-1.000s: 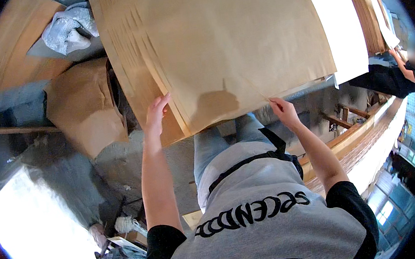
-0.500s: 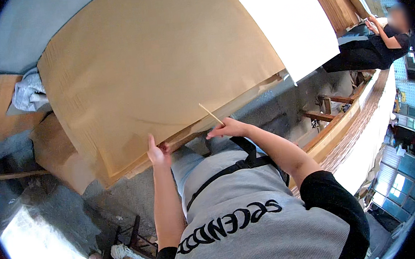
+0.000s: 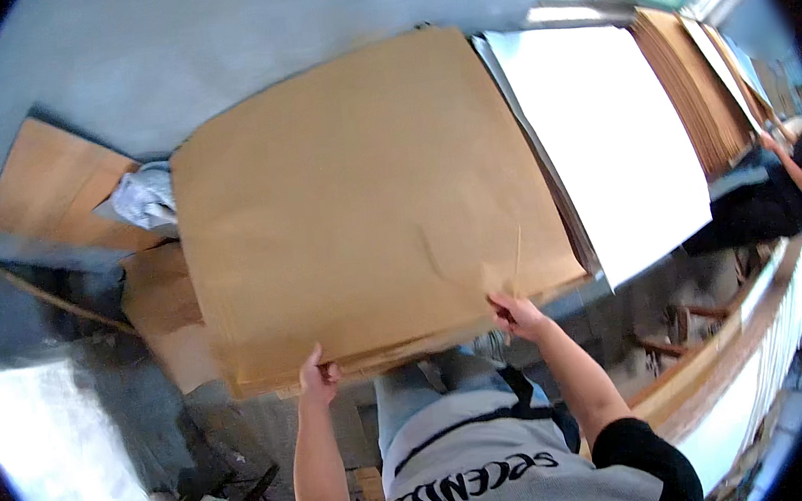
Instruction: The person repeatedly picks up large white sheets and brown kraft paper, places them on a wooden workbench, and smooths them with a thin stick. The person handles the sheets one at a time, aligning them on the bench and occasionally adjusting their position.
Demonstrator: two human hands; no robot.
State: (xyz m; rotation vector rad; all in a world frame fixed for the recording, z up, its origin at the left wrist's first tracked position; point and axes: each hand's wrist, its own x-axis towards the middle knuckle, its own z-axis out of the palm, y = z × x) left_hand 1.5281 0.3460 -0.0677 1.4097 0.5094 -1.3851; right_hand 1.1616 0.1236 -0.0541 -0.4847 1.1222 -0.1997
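Note:
A thick stack of large brown paper sheets (image 3: 358, 206) lies flat in front of me. My left hand (image 3: 318, 378) grips the stack's near edge at its left part, thumb on top. At the near right part of the stack my right hand (image 3: 515, 313) pinches a thin wooden stick (image 3: 517, 257) that stands up over the top sheet. The top sheet shows a slight crease near that stick.
A white sheet pile (image 3: 613, 143) lies beside the brown stack on the right, with more brown stacks (image 3: 684, 78) behind it. Cardboard pieces (image 3: 160, 307) and a crumpled plastic bag (image 3: 145, 198) lie on the left. Another person (image 3: 793, 164) sits at far right.
The view has swung so the brown stack sits lower and more central. My right hand has slid right along the near edge with the stick; my left hand stays on the edge.

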